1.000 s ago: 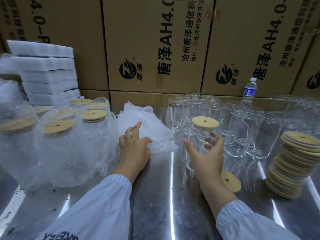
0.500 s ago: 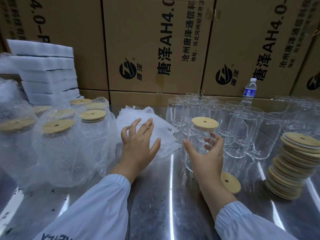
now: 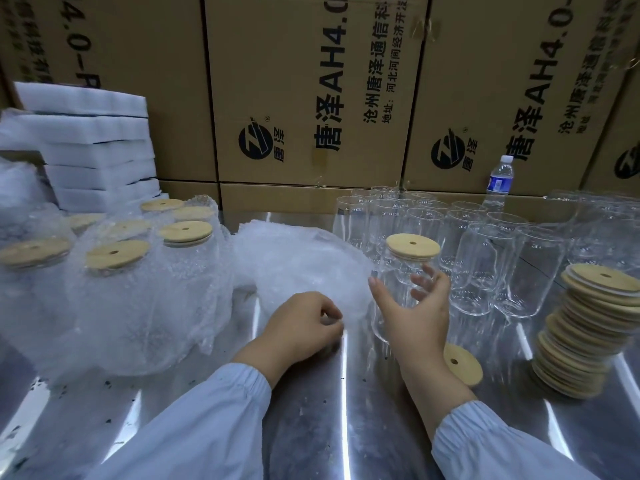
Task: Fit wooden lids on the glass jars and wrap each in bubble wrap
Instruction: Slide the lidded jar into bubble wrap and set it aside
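The left hand (image 3: 304, 327), just left of the lidded jar (image 3: 398, 271), pinches the edge of a bubble wrap sheet (image 3: 304, 265) with curled fingers. The right hand (image 3: 414, 311) curls round the jar's side. Best to pull one sheet only (they may stick together), lay it flat, then roll the jar on it, keeping the wooden lid (image 3: 412, 247) pushed tight. More bare jars (image 3: 485, 258) wait behind it.

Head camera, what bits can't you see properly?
Head view:
- left hand: fingertips curl under, hiding any pinch on the bubble wrap sheet.
- lidded jar: lower part hidden behind the right hand.
- water bottle: label too small.
- cardboard boxes: print cut off by top edge.
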